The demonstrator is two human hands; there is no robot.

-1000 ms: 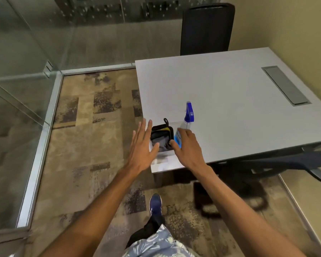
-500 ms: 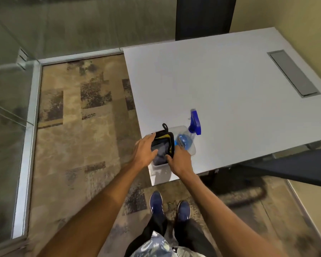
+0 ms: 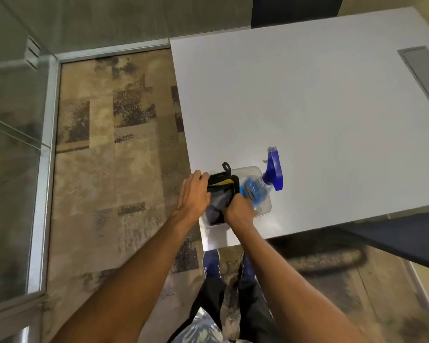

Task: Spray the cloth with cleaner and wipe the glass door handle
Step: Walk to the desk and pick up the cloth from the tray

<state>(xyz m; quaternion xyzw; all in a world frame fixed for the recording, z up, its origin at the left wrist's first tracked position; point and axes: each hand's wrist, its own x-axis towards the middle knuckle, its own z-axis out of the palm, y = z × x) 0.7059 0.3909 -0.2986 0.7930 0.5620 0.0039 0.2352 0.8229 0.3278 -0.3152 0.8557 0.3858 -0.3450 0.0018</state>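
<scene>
A clear plastic bin stands on the near left corner of the white table. A dark folded cloth with a yellow edge and a black loop lies in its left half. Leaning in the right half is a spray bottle of blue liquid, its blue trigger head pointing away from me. My left hand grips the cloth's left edge, fingers curled over its far corner. My right hand is closed on the cloth's right edge, beside the bottle. No door handle is clearly visible.
Glass walls with metal floor frames run along the left and far sides of the patterned carpet. A dark chair back stands behind the table, and another chair's seat juts in at the right. A grey cable hatch is set in the tabletop.
Both hands came down from hovering open over the bin and closed on the cloth's two sides. My view has moved closer and tilted further down.
</scene>
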